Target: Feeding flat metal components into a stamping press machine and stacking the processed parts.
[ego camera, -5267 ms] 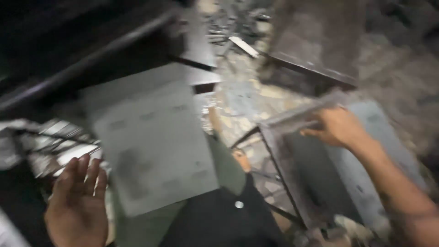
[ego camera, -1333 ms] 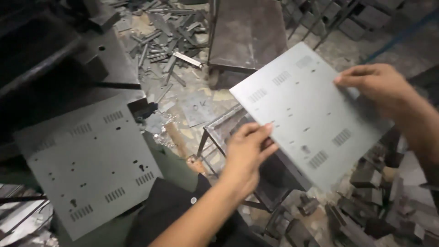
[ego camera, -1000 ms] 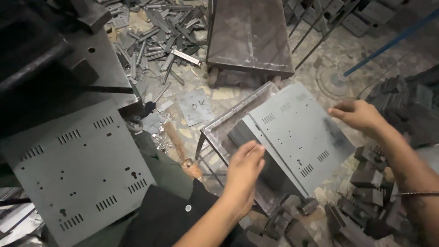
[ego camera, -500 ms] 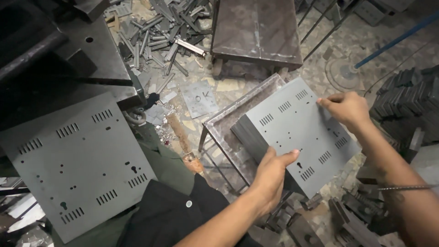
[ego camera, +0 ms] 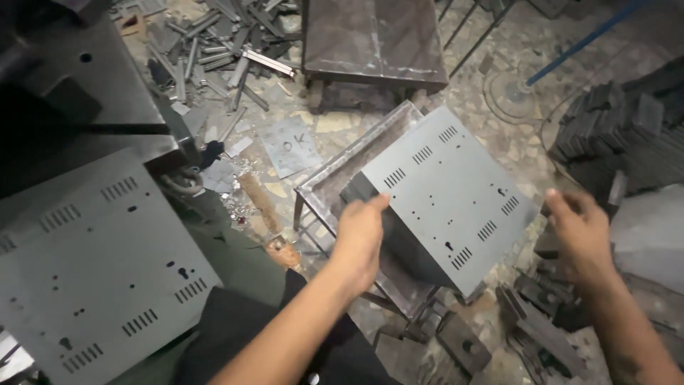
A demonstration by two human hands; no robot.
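A grey punched metal sheet [ego camera: 449,192] with slot vents and small holes lies on top of a stack of like sheets, resting on a low metal stand [ego camera: 324,189]. My left hand [ego camera: 362,235] touches the near left edge of that stack, fingers bent against it. Off the sheet's right corner my right hand [ego camera: 581,235] hovers with fingers apart and holds nothing. A second punched sheet [ego camera: 92,264] of the same kind lies at the lower left on a machine table.
A dark steel table [ego camera: 370,39] stands at the top. Scrap metal strips [ego camera: 206,50] litter the floor at the upper left. Dark metal blocks [ego camera: 613,128] are piled at the right and more lie at the bottom right [ego camera: 527,328]. A small grey plate [ego camera: 291,146] lies on the floor.
Both hands carried the sheet down onto the stack on the stand. My right hand has since let go and drawn back to the right; my left hand stays at the stack's edge.
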